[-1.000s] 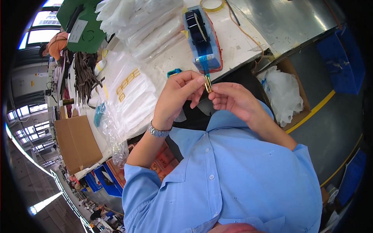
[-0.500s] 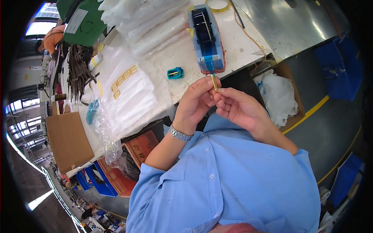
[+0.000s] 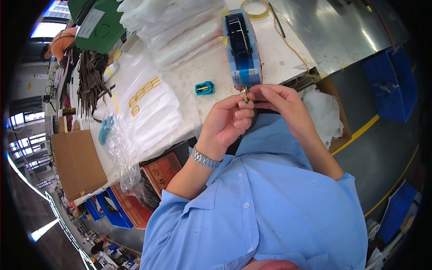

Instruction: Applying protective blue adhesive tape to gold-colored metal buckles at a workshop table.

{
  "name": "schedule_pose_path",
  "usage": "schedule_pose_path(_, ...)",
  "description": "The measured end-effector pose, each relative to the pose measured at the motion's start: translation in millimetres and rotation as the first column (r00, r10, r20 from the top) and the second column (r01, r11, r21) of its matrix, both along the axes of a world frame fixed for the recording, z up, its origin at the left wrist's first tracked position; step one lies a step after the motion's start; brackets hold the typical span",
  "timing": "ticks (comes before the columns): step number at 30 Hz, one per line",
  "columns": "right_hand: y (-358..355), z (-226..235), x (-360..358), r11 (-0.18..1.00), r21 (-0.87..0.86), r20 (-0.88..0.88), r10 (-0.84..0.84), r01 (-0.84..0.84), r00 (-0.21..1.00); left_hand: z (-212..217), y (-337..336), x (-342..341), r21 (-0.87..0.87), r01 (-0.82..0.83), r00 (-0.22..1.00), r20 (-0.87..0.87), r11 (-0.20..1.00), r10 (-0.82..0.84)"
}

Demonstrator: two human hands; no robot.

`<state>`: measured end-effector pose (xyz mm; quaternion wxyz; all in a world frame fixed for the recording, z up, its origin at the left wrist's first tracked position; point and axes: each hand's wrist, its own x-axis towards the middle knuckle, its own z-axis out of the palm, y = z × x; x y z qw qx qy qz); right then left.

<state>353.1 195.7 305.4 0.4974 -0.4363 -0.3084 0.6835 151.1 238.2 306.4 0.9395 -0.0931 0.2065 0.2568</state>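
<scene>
Just in front of the blue tape dispenser (image 3: pixel 245 54), my left hand (image 3: pixel 227 121) pinches a gold metal buckle (image 3: pixel 245 95) between thumb and fingers. Blue tape (image 3: pixel 244 77) comes off the dispenser's front edge down to the buckle. Close on the other side, my right hand (image 3: pixel 285 101) has its fingers stretched out and apart, the tips beside the buckle; whether they touch it or the tape is hard to make out. A small bundle wrapped in blue tape (image 3: pixel 204 88), gold showing inside, lies on the table left of the dispenser. Several gold rectangular buckles (image 3: pixel 143 93) lie in rows on white plastic sheeting.
Stacked clear plastic bags (image 3: pixel 180 27) lie at the back of the white table (image 3: pixel 189 67). A yellow tape roll (image 3: pixel 255 9) is behind the dispenser. Dark straps (image 3: pixel 90 81) and a cardboard box (image 3: pixel 78 164) are at left; a box of white plastic (image 3: pixel 321 114) stands below right.
My right hand has let go of the buckle's lower end and moved up toward the tape, fingers opening. My left hand has curled its fingers and keeps hold of the buckle, now closer to the dispenser.
</scene>
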Motion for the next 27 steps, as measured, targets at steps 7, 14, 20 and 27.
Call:
schedule_pose_path(7, 23, -28, -3, 0.979, -0.1, -0.536, 0.098, -0.179, 0.838, 14, -2, 10, -0.23, -0.076, 0.989, 0.103, 0.97, 0.102)
schedule_pose_path(14, 25, -29, -11, 0.982, -0.061, -0.638, 0.099, -0.179, 0.763, 20, -4, 11, -0.295, -0.089, 0.988, 0.093, 0.951, 0.121)
schedule_pose_path(20, 29, -22, -11, 0.961, -0.151, -0.658, 0.078, -0.233, 0.749, 20, -1, 11, -0.284, -0.052, 0.991, 0.102, 0.957, 0.084)
schedule_pose_path(27, 21, -27, -15, 0.964, -0.211, -0.69, -0.029, -0.162, 0.723, 36, -9, 18, -0.162, -0.079, 0.994, -0.094, 0.984, 0.065)
